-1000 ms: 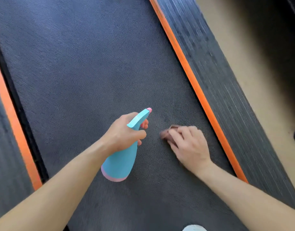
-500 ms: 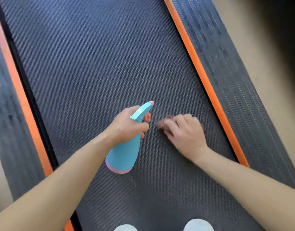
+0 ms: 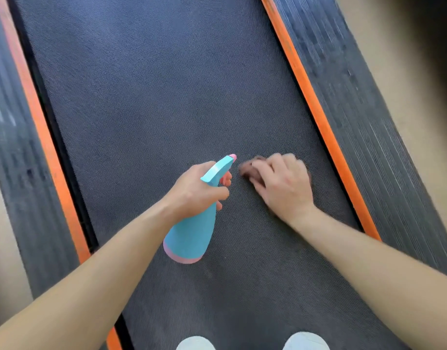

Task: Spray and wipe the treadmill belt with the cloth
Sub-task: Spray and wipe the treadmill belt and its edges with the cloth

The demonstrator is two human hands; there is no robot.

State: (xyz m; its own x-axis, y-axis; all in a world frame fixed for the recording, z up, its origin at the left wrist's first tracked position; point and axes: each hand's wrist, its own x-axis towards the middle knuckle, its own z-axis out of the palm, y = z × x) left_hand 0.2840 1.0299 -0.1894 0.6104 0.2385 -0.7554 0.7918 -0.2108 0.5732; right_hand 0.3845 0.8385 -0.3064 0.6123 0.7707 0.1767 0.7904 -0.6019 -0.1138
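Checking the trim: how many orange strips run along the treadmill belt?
2. One orange strip lies along the belt's left edge, the other along its right edge; the left forearm and right forearm hide part of each.

Floor (image 3: 409,102) is plain tan, smooth, seen R of the ribbed dark-grey side rail (image 3: 363,117) & again as a narrow strip (image 3: 1,236) at far L, beside the other rail (image 3: 18,157). Orange trim (image 3: 316,109) edges each rail's inner side. Soft dark shadow (image 3: 439,29) fills the top R corner. Light is even, w/ faint sheen on the rails.
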